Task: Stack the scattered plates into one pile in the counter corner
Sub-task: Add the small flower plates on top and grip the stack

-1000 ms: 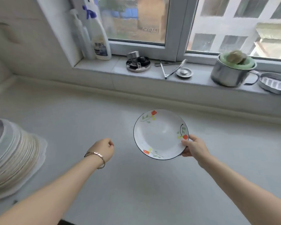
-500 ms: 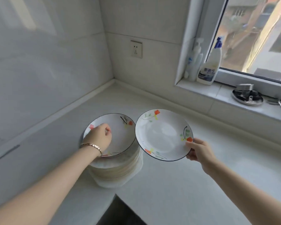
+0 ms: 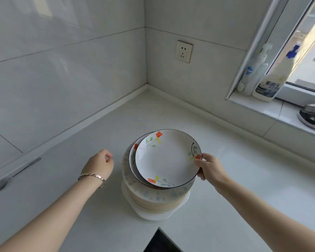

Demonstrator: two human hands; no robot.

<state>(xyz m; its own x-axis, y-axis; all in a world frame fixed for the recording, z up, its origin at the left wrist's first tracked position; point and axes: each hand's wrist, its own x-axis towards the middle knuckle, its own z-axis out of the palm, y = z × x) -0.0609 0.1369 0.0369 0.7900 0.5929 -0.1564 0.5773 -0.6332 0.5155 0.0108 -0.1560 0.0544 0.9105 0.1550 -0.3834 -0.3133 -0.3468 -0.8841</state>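
While the flowered plate is pinched at its right rim by the right hand, thumb laid on top beside an orange flower and fingers tucked beneath, the left hand is held loose just left of the pile, fingers lightly curled, nothing gripped. A bracelet is worn on that wrist.

The plate is carried face up, close to level, over the top of the pile and set off a little toward the right hand. Whether it is touching the matching plate beneath cannot be told. Being round, it shows no long axis. It is white, edged with a thin dark line, and three sprigs of orange flowers and green leaves are painted around it.

The pile of pale, blue-speckled plates is set on the white counter, near the corner of the tiled walls. A wall socket is seen above, and two bottles are stood on the windowsill.
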